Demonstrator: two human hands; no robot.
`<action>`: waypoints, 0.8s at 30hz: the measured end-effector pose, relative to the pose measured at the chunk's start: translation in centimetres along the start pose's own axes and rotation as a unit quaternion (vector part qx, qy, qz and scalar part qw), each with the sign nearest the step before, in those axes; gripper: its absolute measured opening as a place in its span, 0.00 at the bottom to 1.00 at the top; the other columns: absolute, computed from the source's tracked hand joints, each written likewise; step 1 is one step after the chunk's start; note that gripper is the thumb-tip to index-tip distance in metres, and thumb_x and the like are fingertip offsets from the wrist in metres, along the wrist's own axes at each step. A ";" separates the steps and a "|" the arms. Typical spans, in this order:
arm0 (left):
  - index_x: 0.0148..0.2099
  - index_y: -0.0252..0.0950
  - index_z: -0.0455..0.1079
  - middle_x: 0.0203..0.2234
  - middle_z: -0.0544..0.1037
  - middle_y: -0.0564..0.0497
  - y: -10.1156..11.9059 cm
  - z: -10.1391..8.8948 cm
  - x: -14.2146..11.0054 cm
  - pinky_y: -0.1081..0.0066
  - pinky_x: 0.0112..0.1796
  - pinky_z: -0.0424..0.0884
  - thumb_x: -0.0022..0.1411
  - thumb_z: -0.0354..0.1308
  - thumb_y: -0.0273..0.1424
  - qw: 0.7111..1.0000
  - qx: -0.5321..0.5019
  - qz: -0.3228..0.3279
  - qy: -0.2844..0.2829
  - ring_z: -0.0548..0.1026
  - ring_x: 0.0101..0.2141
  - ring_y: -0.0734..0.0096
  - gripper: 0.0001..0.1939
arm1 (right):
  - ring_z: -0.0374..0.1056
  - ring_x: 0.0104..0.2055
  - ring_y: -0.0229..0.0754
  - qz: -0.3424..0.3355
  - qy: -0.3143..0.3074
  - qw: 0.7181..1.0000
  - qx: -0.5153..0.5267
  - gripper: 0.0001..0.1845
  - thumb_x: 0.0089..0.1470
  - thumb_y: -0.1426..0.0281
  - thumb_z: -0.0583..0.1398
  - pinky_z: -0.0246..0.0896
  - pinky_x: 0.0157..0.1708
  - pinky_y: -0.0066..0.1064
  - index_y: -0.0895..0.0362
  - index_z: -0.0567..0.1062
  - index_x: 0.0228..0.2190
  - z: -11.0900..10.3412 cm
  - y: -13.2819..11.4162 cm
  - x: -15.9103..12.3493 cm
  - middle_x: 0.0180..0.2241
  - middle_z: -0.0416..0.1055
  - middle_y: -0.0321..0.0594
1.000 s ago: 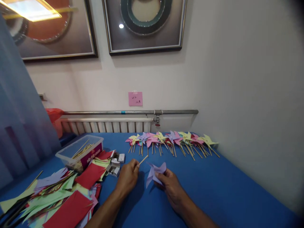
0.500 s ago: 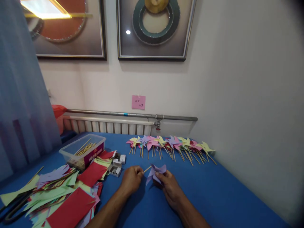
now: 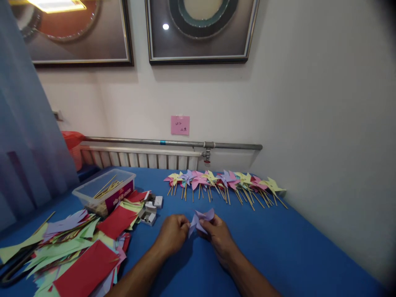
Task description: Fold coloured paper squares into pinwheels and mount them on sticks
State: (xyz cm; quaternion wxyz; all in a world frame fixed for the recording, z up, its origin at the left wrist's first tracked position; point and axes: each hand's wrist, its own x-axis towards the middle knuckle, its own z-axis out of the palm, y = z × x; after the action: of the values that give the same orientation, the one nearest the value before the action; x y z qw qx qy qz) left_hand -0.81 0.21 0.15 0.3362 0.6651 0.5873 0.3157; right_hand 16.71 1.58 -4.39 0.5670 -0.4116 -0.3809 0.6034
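Note:
A purple paper pinwheel (image 3: 201, 220) is held above the blue table, its folded blades spread out. My right hand (image 3: 216, 231) is closed on it, thumb across the front near the centre and fingers behind. My left hand (image 3: 175, 233) is closed in a pinch just left of the pinwheel, its fingertips close to the leftmost blade. The thin wooden stick that showed in these fingers a moment before is now hidden by the hand and paper.
Finished pinwheels (image 3: 227, 179) on sticks lie in a row by the wall. To the left are a clear plastic box (image 3: 123, 177) of sticks, small white boxes (image 3: 148, 215) holding tiny metal pieces, piles of coloured paper (image 3: 89, 268) and black-handled scissors (image 3: 15, 268). A radiator (image 3: 148, 159) stands behind.
My left fingers have come closer to the purple pinwheel, and the stick between the hands no longer shows. The pinwheel has turned slightly. The camera view has tilted down a little.

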 end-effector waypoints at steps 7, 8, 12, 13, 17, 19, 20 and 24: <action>0.29 0.35 0.74 0.21 0.73 0.54 0.4 -0.1 -0.2 0.73 0.29 0.57 0.65 0.55 0.27 1.000 0.004 0.008 0.007 0.68 0.25 0.72 0.12 | 0.76 0.34 0.45 0.003 0.019 1.000 0.004 0.23 0.36 0.61 0.78 0.74 0.38 0.35 0.57 0.83 0.35 0.4 -0.1 -0.1 0.34 0.82 0.40; 0.29 0.35 0.73 0.21 0.73 0.54 0.4 -0.2 -0.2 0.73 0.29 0.57 0.65 0.55 0.27 1.000 0.008 0.010 0.008 0.68 0.25 0.72 0.12 | 0.76 0.33 0.44 0.002 0.024 1.000 0.006 0.23 0.35 0.61 0.78 0.73 0.37 0.34 0.57 0.83 0.34 0.5 -0.2 -0.1 0.33 0.82 0.40; 0.27 0.35 0.72 0.20 0.71 0.55 0.4 -0.3 -0.3 0.72 0.29 0.55 0.64 0.55 0.25 0.999 0.032 0.001 0.008 0.67 0.25 0.72 0.12 | 0.74 0.31 0.41 0.007 0.044 0.999 0.026 0.22 0.31 0.63 0.79 0.72 0.35 0.33 0.57 0.82 0.31 1.0 -0.8 -0.4 0.30 0.80 0.36; 0.28 0.35 0.72 0.20 0.70 0.55 0.4 -0.3 -0.3 0.72 0.29 0.55 0.64 0.55 0.25 0.999 0.031 0.000 0.006 0.67 0.25 0.73 0.12 | 0.73 0.30 0.41 0.008 0.048 0.998 0.031 0.22 0.30 0.64 0.79 0.72 0.35 0.33 0.56 0.81 0.30 1.1 -1.0 -0.4 0.29 0.80 0.36; 0.28 0.35 0.72 0.19 0.69 0.56 0.6 -0.3 -0.6 0.73 0.29 0.55 0.65 0.54 0.25 1.000 0.013 0.002 0.001 0.65 0.24 0.74 0.13 | 0.71 0.28 0.39 -0.001 0.044 0.998 0.033 0.20 0.31 0.65 0.78 0.71 0.33 0.32 0.56 0.79 0.28 1.3 -1.2 -0.6 0.26 0.78 0.34; 0.27 0.35 0.71 0.19 0.68 0.56 0.6 -0.3 -0.6 0.73 0.29 0.55 0.65 0.54 0.25 1.000 0.011 -0.002 -0.002 0.65 0.24 0.73 0.13 | 0.71 0.27 0.38 -0.007 0.040 0.999 0.031 0.20 0.32 0.64 0.77 0.70 0.32 0.31 0.56 0.79 0.28 1.4 -1.2 -0.7 0.26 0.77 0.33; 0.27 0.35 0.71 0.19 0.68 0.56 0.7 -0.3 -0.6 0.73 0.29 0.55 0.65 0.54 0.25 1.000 0.012 -0.004 -0.004 0.65 0.24 0.73 0.13 | 0.70 0.27 0.38 -0.007 0.040 0.999 0.030 0.20 0.32 0.64 0.77 0.70 0.32 0.31 0.56 0.79 0.28 1.4 -1.2 -0.7 0.26 0.77 0.33; 0.27 0.36 0.71 0.19 0.69 0.56 0.7 -0.3 -0.4 0.72 0.29 0.55 0.65 0.54 0.25 1.000 0.020 -0.008 -0.006 0.66 0.24 0.73 0.13 | 0.68 0.25 0.37 -0.004 0.041 0.999 0.023 0.19 0.32 0.65 0.77 0.67 0.29 0.29 0.56 0.79 0.28 1.4 -1.2 -0.5 0.24 0.75 0.31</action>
State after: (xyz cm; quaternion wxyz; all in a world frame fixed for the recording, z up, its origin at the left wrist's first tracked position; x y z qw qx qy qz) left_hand -0.69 -0.23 0.87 0.3290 0.6690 0.5964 0.2976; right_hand 15.89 1.14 -2.73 0.5938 -0.4209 -0.3450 0.5927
